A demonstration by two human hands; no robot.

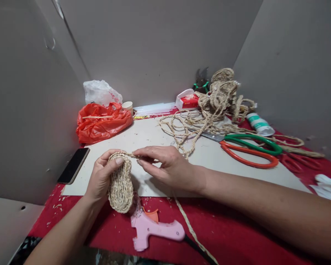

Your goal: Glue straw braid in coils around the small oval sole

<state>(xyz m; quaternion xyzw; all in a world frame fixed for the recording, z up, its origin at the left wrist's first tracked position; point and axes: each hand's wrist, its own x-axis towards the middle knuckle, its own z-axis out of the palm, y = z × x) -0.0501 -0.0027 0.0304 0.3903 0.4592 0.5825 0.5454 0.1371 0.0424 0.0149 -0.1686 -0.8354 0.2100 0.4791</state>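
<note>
Pink glue gun, scissors, phone, red bag lie about.

The one camera sits on the person's head, looking forward and down over the red cloth-covered table from its near edge. It is close enough that the left hand and right hand reach in from 7 and 5 o'clock. It faces the grey panel walls closing the scene at 12 o'clock.

Oval coil of braided straw rope, pale tan and sole-shaped, gripped at its far rim by the left hand over the near edge of the white board, its loose rope end pinched by the right hand.
</note>
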